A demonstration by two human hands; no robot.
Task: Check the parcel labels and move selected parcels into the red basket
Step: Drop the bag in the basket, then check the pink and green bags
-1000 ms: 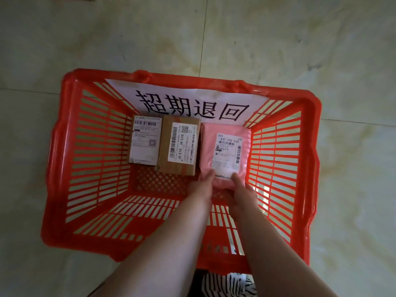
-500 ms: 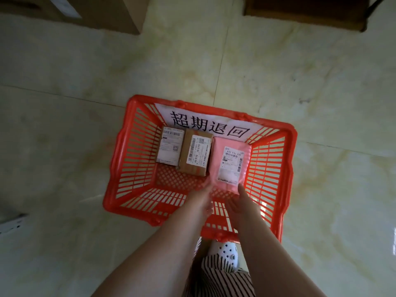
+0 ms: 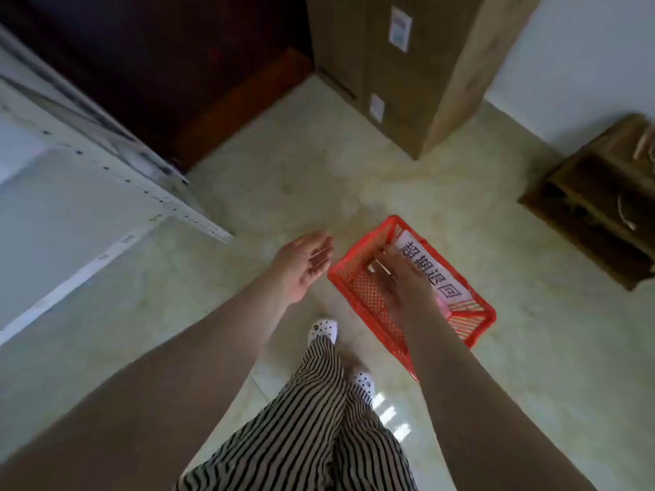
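Your two hands hold nothing, the left [image 3: 307,264] open-palmed beside the one red basket [image 3: 358,290], the right [image 3: 402,278] loose-fingered above it, hiding most parcels.

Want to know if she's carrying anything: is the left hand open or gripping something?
Open and empty: the left hand shows a bare palm with relaxed fingers, off to the side of the red basket.

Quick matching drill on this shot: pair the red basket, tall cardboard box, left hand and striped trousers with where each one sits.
Things:
1. red basket
2. cardboard box
3. left hand
4. striped trousers

Places:
A. standing at the top, by the wall
B. bottom centre of view
C. on the floor, under the right hand
D. open, left of the basket, above the floor

Pairs: 1-C, 2-A, 3-D, 4-B
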